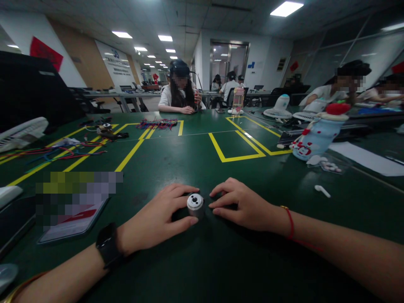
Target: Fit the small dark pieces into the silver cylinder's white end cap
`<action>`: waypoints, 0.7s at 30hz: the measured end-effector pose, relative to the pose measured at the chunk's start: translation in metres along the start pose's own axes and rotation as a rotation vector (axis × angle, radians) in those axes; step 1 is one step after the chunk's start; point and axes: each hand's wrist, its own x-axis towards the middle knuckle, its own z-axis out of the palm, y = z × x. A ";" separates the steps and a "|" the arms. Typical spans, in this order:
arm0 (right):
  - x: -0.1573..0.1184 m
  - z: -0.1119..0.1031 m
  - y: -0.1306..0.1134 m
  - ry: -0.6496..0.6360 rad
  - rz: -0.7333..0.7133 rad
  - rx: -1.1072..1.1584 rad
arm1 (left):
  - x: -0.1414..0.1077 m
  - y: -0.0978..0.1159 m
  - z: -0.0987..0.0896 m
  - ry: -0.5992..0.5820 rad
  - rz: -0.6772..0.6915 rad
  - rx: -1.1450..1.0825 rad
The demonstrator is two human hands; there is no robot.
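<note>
A small silver cylinder (195, 205), which looks like a small motor, stands upright on the green table. Its round top face has a dark centre and small holes. My left hand (158, 214), with a black watch at the wrist, curves round it from the left. The thumb lies at its near side and the fingers at its far and left sides. Just right of the cylinder, my right hand (244, 206) rests on the table, fingers bent and a little apart, holding nothing. A red string bracelet circles the right wrist.
A badge-like card (74, 223) lies left of my left hand. Loose wires (59, 152) and a wire bundle (158, 123) lie farther off. At right are a blue bottle (318, 134), a white earbud (322, 191) and paper. A person (179, 90) sits opposite.
</note>
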 end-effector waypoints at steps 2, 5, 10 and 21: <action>0.000 -0.001 -0.002 0.012 0.001 0.023 | 0.000 0.000 0.000 -0.007 -0.005 0.006; 0.001 -0.002 -0.001 0.075 0.055 0.152 | 0.000 -0.001 0.000 -0.001 0.000 0.002; 0.009 -0.008 0.022 0.251 0.395 0.508 | 0.000 -0.002 0.001 0.011 0.001 -0.019; 0.012 -0.011 0.042 0.263 0.450 0.437 | -0.001 -0.003 0.001 0.030 0.007 -0.044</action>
